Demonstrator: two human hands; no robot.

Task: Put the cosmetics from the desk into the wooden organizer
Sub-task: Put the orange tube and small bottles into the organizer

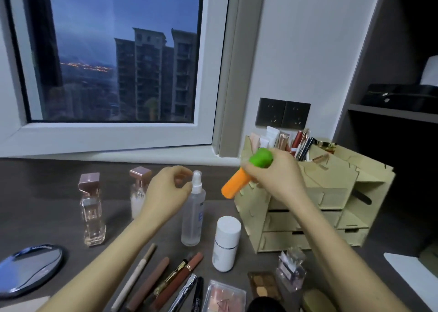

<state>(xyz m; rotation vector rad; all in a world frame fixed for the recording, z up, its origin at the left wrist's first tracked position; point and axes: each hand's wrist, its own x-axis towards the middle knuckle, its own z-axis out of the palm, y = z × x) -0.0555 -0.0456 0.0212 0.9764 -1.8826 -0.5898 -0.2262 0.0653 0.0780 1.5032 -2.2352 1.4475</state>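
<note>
My right hand grips an orange tube with a green cap, tilted, cap end up, just over the left top edge of the wooden organizer. The organizer's top compartments hold several tubes and pencils. My left hand hovers with loosely curled fingers right beside the white pump head of a clear spray bottle, holding nothing. On the dark desk stand a white bottle and two perfume bottles with rose-gold caps. Several pencils and lip sticks lie in front.
A round black mirror lies at the front left. Blush and eyeshadow palettes and a small clear bottle sit at the front right. A window and sill run behind the desk; wall sockets sit above the organizer; a shelf stands at the right.
</note>
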